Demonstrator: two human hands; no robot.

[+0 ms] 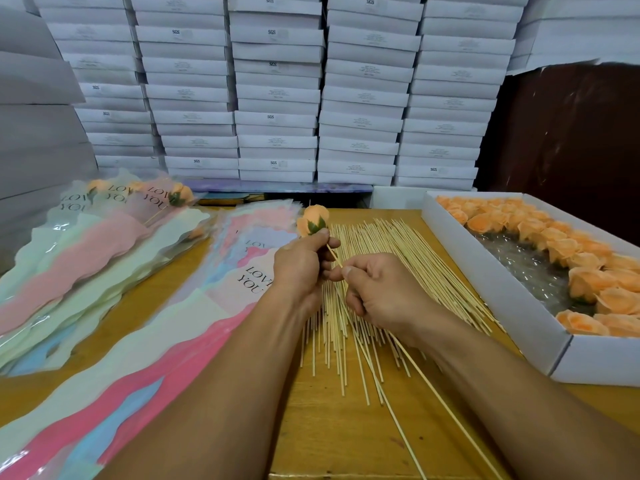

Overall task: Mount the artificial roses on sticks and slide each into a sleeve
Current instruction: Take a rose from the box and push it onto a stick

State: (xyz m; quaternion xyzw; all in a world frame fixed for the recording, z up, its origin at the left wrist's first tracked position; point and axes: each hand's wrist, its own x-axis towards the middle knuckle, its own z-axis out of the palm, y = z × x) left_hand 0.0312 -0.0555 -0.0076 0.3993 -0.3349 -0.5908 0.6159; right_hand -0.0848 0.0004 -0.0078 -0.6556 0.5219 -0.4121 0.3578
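The left hand [299, 261] is closed around the base of an orange rose [313, 220], fingers curled just under its green sepals, the bloom standing up above the knuckles. A thin stick [334, 256] runs from under the rose down to the right hand [377, 289], which pinches it between thumb and forefinger, the other fingers folded in; the stick's tip meets the rose's underside, though the left fingers hide whether it has gone in. Both hands hover over a loose pile of sticks [381, 271] spread across the wooden table [329, 434]. Just left of the hands lies a fanned stack of pastel sleeves [173, 341] printed "LOVE YOU". Further left, a second heap [86, 258] holds sleeved roses. To the right, a white tray [502, 289] lined with plastic holds more orange roses [554, 247] along its far and right sides. Stacked white boxes [277, 95] fill the wall behind.
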